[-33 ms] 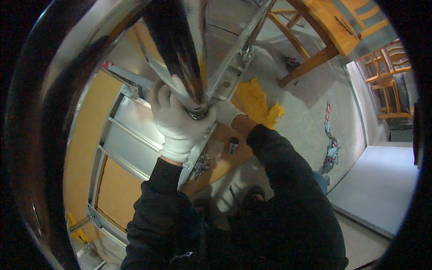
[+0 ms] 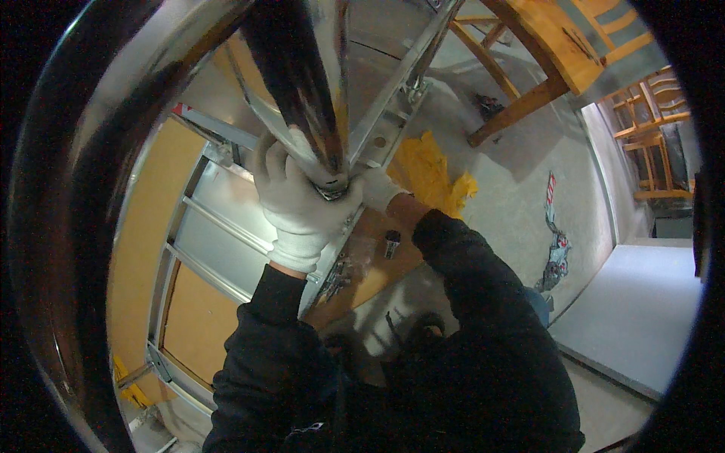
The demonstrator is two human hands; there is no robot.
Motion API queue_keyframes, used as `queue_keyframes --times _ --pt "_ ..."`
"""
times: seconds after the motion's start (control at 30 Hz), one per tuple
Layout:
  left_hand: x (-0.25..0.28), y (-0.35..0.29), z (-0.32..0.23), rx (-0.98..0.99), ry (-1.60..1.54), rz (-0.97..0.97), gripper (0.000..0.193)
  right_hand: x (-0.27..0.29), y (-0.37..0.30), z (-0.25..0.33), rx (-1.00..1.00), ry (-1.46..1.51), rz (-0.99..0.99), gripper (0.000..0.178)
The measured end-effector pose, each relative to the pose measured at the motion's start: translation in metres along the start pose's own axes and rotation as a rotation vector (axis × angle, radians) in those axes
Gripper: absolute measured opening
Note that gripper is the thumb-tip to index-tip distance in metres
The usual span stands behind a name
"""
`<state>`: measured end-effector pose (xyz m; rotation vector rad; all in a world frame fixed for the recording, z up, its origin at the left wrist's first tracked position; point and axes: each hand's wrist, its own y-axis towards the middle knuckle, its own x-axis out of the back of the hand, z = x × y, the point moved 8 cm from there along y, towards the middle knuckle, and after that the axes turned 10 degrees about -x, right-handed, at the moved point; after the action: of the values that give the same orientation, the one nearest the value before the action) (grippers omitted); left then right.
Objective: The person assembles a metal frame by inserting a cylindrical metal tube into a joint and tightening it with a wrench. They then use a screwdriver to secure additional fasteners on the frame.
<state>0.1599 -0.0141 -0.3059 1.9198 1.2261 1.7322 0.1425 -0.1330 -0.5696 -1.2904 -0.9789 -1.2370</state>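
A shiny metal tube (image 2: 302,90) runs from the top of the view down to my hands, very close to the camera. My left hand (image 2: 298,208), in a white glove, is wrapped around the tube's lower end. My right hand (image 2: 377,189), also gloved in white, sits just behind that end, against a grey metal channel (image 2: 400,98) that slants up to the right. Its fingers are hidden by the tube. Both arms wear black sleeves.
Below lies a frame of grey metal studs (image 2: 226,219) over orange boards (image 2: 196,325). A yellow sheet (image 2: 430,166) and a small dark object (image 2: 391,243) lie near my right wrist. Wooden frames (image 2: 544,68) stand at the upper right, on a pale floor (image 2: 642,302).
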Motion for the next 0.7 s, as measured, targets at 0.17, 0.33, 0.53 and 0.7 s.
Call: queue_keyframes --times 0.17,0.33,0.53,0.7 --pt "0.0 -0.005 0.008 0.032 0.006 0.008 0.073 0.001 -0.004 0.004 -0.279 0.209 0.08 0.019" --pt "-0.002 -0.006 0.006 0.048 0.007 -0.002 0.072 -0.019 -0.032 -0.017 -0.864 0.641 -0.022 0.024" --pt "0.001 -0.005 0.006 0.009 0.01 -0.028 0.073 -0.032 -0.061 -0.002 -1.294 1.13 -0.299 0.03" --pt "0.009 0.001 0.002 -0.049 -0.025 -0.069 0.066 -0.016 -0.063 -0.002 -1.003 0.994 -0.328 0.029"
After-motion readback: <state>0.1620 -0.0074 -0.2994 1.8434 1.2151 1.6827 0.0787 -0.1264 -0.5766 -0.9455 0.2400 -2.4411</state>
